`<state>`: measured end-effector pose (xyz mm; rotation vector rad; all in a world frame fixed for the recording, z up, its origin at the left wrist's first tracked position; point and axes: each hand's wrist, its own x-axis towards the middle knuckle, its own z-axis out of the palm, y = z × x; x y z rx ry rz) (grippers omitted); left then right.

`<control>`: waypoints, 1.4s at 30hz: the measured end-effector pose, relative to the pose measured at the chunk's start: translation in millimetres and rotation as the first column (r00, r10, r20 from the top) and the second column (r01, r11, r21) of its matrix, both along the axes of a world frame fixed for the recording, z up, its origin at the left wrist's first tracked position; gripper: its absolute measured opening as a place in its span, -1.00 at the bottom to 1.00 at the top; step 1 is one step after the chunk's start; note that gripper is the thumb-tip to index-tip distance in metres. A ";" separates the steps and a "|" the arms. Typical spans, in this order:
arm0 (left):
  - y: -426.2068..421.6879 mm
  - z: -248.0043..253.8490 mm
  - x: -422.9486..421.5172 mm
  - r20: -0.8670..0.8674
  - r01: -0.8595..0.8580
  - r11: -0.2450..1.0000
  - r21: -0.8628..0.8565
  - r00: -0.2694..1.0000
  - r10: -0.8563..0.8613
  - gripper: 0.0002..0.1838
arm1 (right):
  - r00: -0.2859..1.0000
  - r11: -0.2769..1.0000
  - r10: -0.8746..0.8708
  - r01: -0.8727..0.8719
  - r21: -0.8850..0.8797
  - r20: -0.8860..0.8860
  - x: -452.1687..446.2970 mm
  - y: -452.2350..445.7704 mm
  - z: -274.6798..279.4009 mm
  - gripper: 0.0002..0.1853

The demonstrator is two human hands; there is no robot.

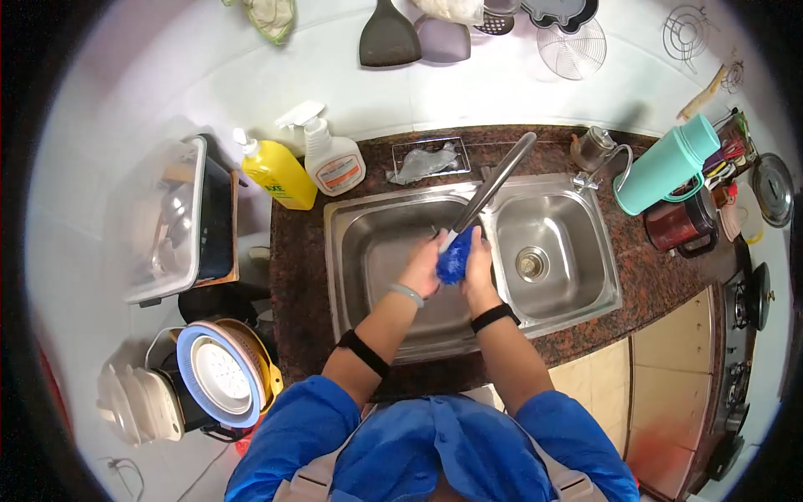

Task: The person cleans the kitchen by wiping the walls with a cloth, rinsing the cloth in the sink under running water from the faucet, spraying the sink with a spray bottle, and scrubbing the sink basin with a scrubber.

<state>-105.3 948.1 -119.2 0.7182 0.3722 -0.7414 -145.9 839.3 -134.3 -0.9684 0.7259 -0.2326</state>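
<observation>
Left hand (424, 268) and right hand (478, 266) grip blue scrubber (453, 261) from opposite sides, over larger basin (381, 243), near its right edge. Best squeezed evenly, low under faucet (503, 171), so any splash likely stays inside.

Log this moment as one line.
left hand: on blue scrubber | right hand: on blue scrubber | place: at faucet mouth, over larger basin | water flow: unclear

The scrubber (452, 263) is between hands (422, 268) over the left basin (368, 247)
</observation>
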 end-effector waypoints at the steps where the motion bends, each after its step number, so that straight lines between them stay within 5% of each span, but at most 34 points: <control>1: -1.6 1.5 -3.2 -0.024 0.028 0.999 0.022 0.999 -0.027 -0.47 | 0.998 0.998 -0.010 0.006 0.063 0.068 -2.3 4.6 4.0 -0.51; 2: -2.9 2.9 -5.3 -0.051 0.056 0.998 0.041 0.997 -0.054 -0.44 | 0.991 0.992 -0.024 0.008 0.124 0.134 -7.2 12.8 7.3 -0.55; 4: 5.4 -19.6 4.8 0.040 0.051 0.997 -0.062 0.998 -0.049 -0.42 | 0.962 0.947 0.163 -0.091 -0.309 0.218 -22.1 39.0 12.6 -0.69; 5: 13.7 -27.6 1.4 0.054 0.060 0.980 -0.191 0.997 -0.050 -0.45 | 0.954 0.728 0.256 -0.082 -0.680 0.159 -24.4 44.5 6.5 -0.71; 7: 3.5 -76.2 -8.8 -0.019 -0.082 0.904 -0.421 0.997 0.081 -0.60 | 0.933 0.659 0.340 -0.147 -0.738 0.118 -20.6 50.0 13.0 -0.75; 8: -1.5 -100.5 -13.9 -0.067 -0.145 0.837 -0.527 0.989 0.129 -0.67 | 0.937 0.837 0.301 -0.171 -0.520 0.176 -4.6 45.7 -0.2 -0.73; 9: 17.2 -60.8 -14.0 -0.136 0.016 0.997 -0.080 0.990 -0.027 -0.74 | 0.985 0.758 0.171 -0.130 -0.640 0.002 10.4 30.7 -10.9 -0.73; 10: 16.8 -45.1 -18.4 -0.119 0.017 0.996 -0.088 0.992 -0.028 -0.74 | 0.989 0.656 0.008 -0.119 -0.745 -0.151 25.3 12.3 -26.6 -0.72; 13: 4.9 -14.3 -4.2 0.251 0.110 0.910 0.399 0.942 -0.224 -0.83 | 0.962 0.932 0.236 -0.183 -0.314 0.140 26.6 2.9 -24.2 -0.72; 14: 4.1 -12.6 12.1 0.264 0.101 0.917 0.387 0.940 -0.215 -0.83 | 0.912 0.920 0.393 -0.390 -0.050 0.118 13.2 -0.4 -12.4 -0.70; 16: 5.7 -10.1 52.6 0.539 -0.210 0.512 0.833 0.518 -0.665 -0.81 | 0.918 0.919 0.388 -0.392 0.045 0.082 6.3 -0.2 7.4 -0.67; 17: 0.1 -1.9 68.0 0.499 -0.401 0.318 0.859 0.517 -0.696 -0.78 | 0.929 0.934 0.350 -0.337 -0.117 0.120 7.2 5.7 9.8 -0.68; 20: -11.3 1.2 134.2 0.622 -0.654 0.236 0.719 0.454 -0.638 -0.73 | 0.877 0.645 0.465 -0.240 -0.725 0.123 13.6 13.0 -20.9 -0.67; 21: -12.8 5.4 142.8 0.630 -0.656 0.247 0.714 0.448 -0.634 -0.73 | 0.861 0.536 0.505 -0.372 -0.758 -0.066 9.4 16.5 -1.7 -0.68; 22: -14.2 11.7 149.1 0.529 -0.713 0.076 0.697 0.439 -0.726 -0.71 | 0.821 0.425 0.512 -0.499 -0.756 -0.254 1.6 22.2 26.9 -0.69; 23: -19.5 16.8 154.1 0.411 -0.759 -0.077 0.646 0.432 -0.803 -0.69 | 0.812 0.438 0.531 -0.508 -0.742 -0.243 -1.4 25.2 35.9 -0.75; 24: -23.1 18.6 161.2 0.236 -0.624 -0.182 0.760 0.526 -0.817 -0.62 | 0.807 0.455 0.541 -0.517 -0.725 -0.235 -5.6 26.8 36.9 -0.81; 26: -26.6 21.1 164.5 0.159 -0.616 -0.251 0.747 0.531 -0.832 -0.62 | 0.840 0.357 0.528 -0.353 -0.865 -0.125 -9.8 26.7 20.3 -0.71; 29: -31.1 24.6 175.4 -0.041 -0.514 -0.338 0.789 0.504 -0.863 -0.70 | 0.849 0.366 0.499 -0.391 -0.844 -0.177 -15.4 19.2 45.7 -0.81; 31: -28.2 10.2 181.0 0.049 -0.588 -0.321 0.742 0.525 -0.850 -0.73 | 0.914 0.392 0.405 -0.185 -0.901 -0.011 -14.4 13.1 52.0 -0.73; 33: -33.2 17.5 180.7 0.281 -0.712 -0.241 0.659 0.531 -0.800 -0.79 | 0.914 0.457 0.406 -0.202 -0.866 0.002 -16.3 7.5 64.6 -0.74; 35: -29.5 36.4 172.9 0.537 -0.870 -0.129 0.476 0.404 -0.740 -0.91 | 0.917 0.525 0.398 -0.211 -0.824 0.019 -24.9 5.2 82.9 -0.71; 37: -19.2 61.2 155.1 0.619 -0.928 0.023 0.373 0.230 -0.751 -0.89 | 0.886 0.625 0.426 -0.140 -0.768 0.185 -26.6 3.2 86.3 -0.75; 39: -10.3 70.8 134.7 0.471 -0.906 0.029 0.422 0.192 -0.861 -0.89 | 0.878 0.741 0.398 -0.135 -0.658 0.268 -26.6 6.6 81.4 -0.77; 42: 7.2 16.3 129.7 0.326 -0.851 0.027 0.525 0.172 -0.930 -0.83 | 0.914 0.934 0.250 -0.140 -0.330 0.319 -26.5 9.0 96.8 -0.81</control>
